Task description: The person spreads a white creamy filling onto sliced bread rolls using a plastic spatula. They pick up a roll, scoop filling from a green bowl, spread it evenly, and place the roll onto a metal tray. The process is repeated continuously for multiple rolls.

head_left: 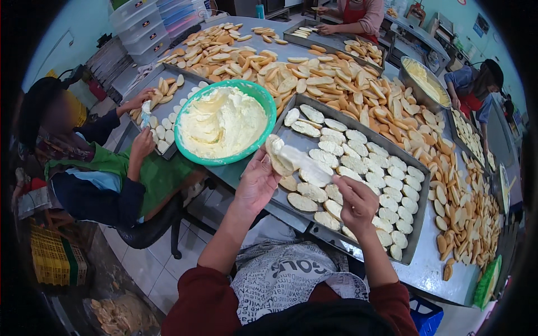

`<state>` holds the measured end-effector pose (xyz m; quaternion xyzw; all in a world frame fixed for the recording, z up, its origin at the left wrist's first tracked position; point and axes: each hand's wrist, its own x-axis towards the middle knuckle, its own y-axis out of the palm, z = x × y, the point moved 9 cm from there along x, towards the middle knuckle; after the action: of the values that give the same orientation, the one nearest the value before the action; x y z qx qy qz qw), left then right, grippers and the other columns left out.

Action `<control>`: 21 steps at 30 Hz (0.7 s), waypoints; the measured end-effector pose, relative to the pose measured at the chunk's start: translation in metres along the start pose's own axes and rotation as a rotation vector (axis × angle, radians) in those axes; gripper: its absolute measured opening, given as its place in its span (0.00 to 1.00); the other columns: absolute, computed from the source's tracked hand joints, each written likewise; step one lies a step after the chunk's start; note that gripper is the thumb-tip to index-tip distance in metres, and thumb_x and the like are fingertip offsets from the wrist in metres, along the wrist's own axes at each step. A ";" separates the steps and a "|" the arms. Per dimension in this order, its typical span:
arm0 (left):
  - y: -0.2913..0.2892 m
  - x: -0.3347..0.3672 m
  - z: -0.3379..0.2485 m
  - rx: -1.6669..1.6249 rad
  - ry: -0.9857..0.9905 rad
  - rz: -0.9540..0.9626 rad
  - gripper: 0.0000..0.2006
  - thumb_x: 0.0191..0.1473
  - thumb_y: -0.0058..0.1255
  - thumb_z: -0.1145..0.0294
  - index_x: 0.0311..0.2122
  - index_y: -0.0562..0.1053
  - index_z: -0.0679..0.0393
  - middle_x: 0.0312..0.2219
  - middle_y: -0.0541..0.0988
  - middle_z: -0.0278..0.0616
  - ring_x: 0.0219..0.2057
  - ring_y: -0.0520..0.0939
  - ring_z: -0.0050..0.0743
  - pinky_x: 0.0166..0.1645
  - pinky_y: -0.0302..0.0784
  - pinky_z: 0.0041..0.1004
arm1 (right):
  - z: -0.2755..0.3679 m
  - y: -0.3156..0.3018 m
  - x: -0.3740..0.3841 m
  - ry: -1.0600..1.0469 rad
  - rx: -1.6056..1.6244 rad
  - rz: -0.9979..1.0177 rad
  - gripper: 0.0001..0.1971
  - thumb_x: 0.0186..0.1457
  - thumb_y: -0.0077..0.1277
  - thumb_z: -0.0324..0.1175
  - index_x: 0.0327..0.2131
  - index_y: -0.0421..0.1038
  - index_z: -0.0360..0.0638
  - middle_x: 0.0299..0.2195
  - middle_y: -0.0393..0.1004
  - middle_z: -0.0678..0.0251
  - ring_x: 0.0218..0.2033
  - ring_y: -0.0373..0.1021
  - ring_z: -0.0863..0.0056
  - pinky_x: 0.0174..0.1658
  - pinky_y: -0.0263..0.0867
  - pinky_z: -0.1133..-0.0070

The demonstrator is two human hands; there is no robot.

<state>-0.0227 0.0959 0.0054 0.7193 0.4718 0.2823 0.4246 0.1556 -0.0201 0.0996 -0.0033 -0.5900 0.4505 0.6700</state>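
My left hand [255,185] pinches a slice of bread [277,161] above the near left part of a metal tray [421,221]. In my right hand [357,204] is a spreading knife [305,158], its blade smeared with pale cream and lying against the bread. Rows of cream-coated bread slices [353,163] fill much of the tray below. To the left of my hands stands a green basin [269,101] holding a large mound of pale yellow cream [224,123]. The knife's handle is mostly hidden inside my right fist.
Plain bread slices [336,84] lie heaped across the table behind and right of the tray. A co-worker at the left [106,173] handles bread over another tray [162,150]. Two more people work at the far side, near a metal bowl of cream [426,81].
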 end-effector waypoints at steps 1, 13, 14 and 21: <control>0.005 0.001 0.000 -0.005 -0.005 0.000 0.26 0.52 0.50 0.78 0.56 0.58 0.58 0.49 0.69 0.38 0.50 0.73 0.28 0.53 0.72 0.30 | 0.007 0.000 0.003 -0.023 -0.019 0.039 0.30 0.27 0.48 0.16 0.41 0.77 0.51 0.30 0.77 0.66 0.22 0.70 0.71 0.25 0.65 0.78; 0.004 -0.002 0.016 -0.037 -0.120 0.033 0.24 0.54 0.47 0.78 0.55 0.58 0.51 0.50 0.68 0.36 0.50 0.73 0.28 0.53 0.72 0.29 | 0.021 -0.014 -0.004 -0.149 -0.253 -0.003 0.30 0.28 0.51 0.20 0.42 0.77 0.56 0.34 0.76 0.73 0.19 0.62 0.80 0.22 0.54 0.81; 0.008 -0.004 0.022 -0.052 -0.147 0.056 0.23 0.54 0.47 0.78 0.55 0.58 0.51 0.51 0.68 0.36 0.50 0.73 0.28 0.53 0.72 0.29 | 0.020 -0.008 -0.005 -0.152 -0.274 -0.023 0.30 0.28 0.50 0.20 0.42 0.77 0.56 0.34 0.76 0.73 0.19 0.61 0.80 0.22 0.53 0.81; 0.018 -0.008 0.038 0.017 -0.221 0.094 0.21 0.56 0.46 0.76 0.54 0.58 0.51 0.50 0.69 0.39 0.50 0.73 0.30 0.54 0.72 0.30 | -0.010 0.010 0.010 -0.023 -0.296 -0.101 0.32 0.27 0.50 0.18 0.43 0.77 0.54 0.34 0.76 0.71 0.22 0.66 0.77 0.24 0.56 0.79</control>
<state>0.0124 0.0721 0.0033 0.7708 0.3905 0.2169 0.4542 0.1564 -0.0027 0.0984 -0.0671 -0.6571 0.3241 0.6773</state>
